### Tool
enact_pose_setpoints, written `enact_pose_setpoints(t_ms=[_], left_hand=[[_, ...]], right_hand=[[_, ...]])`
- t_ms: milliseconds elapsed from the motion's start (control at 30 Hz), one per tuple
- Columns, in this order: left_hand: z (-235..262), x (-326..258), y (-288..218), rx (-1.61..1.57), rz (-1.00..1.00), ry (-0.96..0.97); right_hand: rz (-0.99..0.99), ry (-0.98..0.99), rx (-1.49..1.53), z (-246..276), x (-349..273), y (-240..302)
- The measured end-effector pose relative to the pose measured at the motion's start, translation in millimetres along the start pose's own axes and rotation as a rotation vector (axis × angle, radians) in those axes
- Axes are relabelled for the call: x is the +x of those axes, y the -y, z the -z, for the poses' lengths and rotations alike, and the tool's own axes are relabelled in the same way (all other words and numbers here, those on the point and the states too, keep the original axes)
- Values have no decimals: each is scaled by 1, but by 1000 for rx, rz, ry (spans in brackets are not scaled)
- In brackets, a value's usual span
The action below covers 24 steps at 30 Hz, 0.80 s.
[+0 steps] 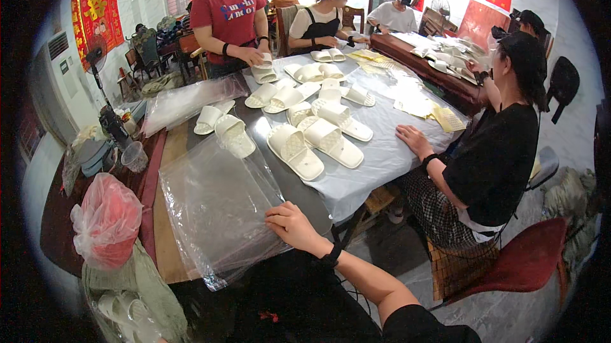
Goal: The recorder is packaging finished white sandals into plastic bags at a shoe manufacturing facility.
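Note:
My right hand (pixel 294 226) reaches over the near table edge, its fingers curled on the side of a clear plastic bag (pixel 216 209), one of what looks like a flat stack. Of my left hand only a sliver of skin shows at the bottom edge; its fingers are hidden. Close to it, a pair of white slippers (pixel 121 308) in clear plastic sits low at the mouth of a greenish woven sack (pixel 149 285). Beyond the bags, one white slipper (pixel 234 136) overlaps their far edge. Several more white slippers (pixel 296 152) lie in pairs on the table.
A co-worker in red (pixel 229 18) handles slippers across the table; another in black (pixel 490 152) sits at my right. More clear bags (pixel 191 104) lie far left. A red bundle in plastic (pixel 108 222) stands left; a red chair (pixel 522 266) stands right.

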<state>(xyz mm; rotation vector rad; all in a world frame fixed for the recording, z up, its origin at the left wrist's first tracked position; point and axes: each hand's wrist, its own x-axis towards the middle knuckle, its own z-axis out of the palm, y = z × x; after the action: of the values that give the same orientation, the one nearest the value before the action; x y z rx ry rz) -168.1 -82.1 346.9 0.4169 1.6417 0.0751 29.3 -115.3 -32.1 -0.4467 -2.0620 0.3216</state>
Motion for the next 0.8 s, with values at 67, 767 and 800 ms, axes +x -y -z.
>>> enact_pose_setpoints(t_ms=[67, 767, 800], left_hand=[[-22, -33, -33, 46, -53, -111], [-22, 162, 447, 587, -641, -1204], [-22, 166, 457, 610, -669, -1256]], right_hand=[[-4, 9, 1, 1, 1, 3], [-41, -94, 42, 6, -14, -6], [-52, -110, 47, 6, -15, -6]])
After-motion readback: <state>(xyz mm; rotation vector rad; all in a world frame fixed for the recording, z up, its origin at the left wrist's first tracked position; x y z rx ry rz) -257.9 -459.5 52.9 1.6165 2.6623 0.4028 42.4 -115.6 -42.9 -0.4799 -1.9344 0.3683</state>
